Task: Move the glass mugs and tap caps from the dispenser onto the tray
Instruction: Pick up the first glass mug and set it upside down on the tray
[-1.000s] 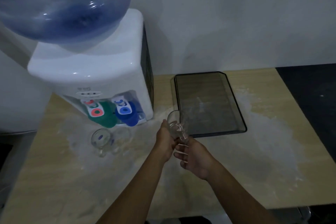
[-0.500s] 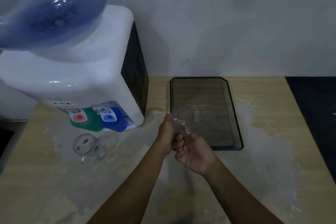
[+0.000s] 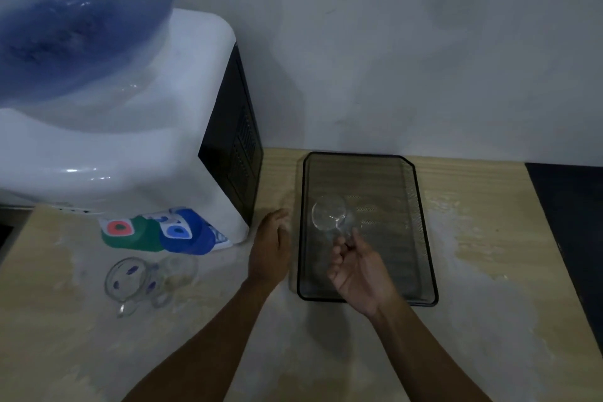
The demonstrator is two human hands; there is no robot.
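Pale wood tabletop runs up to a grey wall, with a white dispenser at the left carrying a blue bottle. Beside the dispenser lies a dark mesh tray, its long side running away from the person. The right hand is over the tray's near half, fingers curled around the handle of a clear mug, which sits just beyond the fingertips above the tray's left-centre; whether it touches the mesh cannot be told. The left hand is empty, fingers loosely extended, between the dispenser and the tray's left rim, close to the mug but apart from it. A green cap and a blue cap sit on the taps. 2 more mugs stand on the table below them, well left of both hands.
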